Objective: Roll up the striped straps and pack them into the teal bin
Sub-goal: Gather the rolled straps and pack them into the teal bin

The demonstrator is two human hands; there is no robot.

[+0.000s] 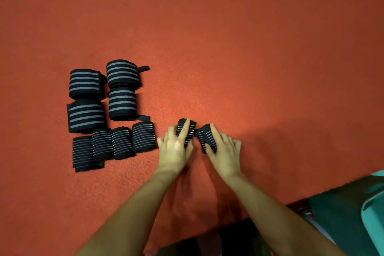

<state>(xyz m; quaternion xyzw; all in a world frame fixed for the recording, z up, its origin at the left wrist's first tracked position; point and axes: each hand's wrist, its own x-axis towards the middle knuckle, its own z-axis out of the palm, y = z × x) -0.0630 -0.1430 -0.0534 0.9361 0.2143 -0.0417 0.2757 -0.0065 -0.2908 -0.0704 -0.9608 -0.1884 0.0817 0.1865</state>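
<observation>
Two small black rolls with thin pale stripes lie side by side on the red felt table [228, 48]. My left hand [175, 147] grips the left roll [187, 125], index finger laid along its top and thumb at its near end. My right hand [225, 149] grips the right roll [204, 135] the same way. To the left sit several more rolled straps: wide-striped ones [85, 83] at the back and thin-striped ones [143, 136] in a front row. A corner of the teal bin [374, 214] shows at the bottom right edge.
The table's near edge runs along the bottom, with dark floor below it. Bare red felt stretches across the back and right of the table. A dark green cloth [336, 214] lies beside the bin.
</observation>
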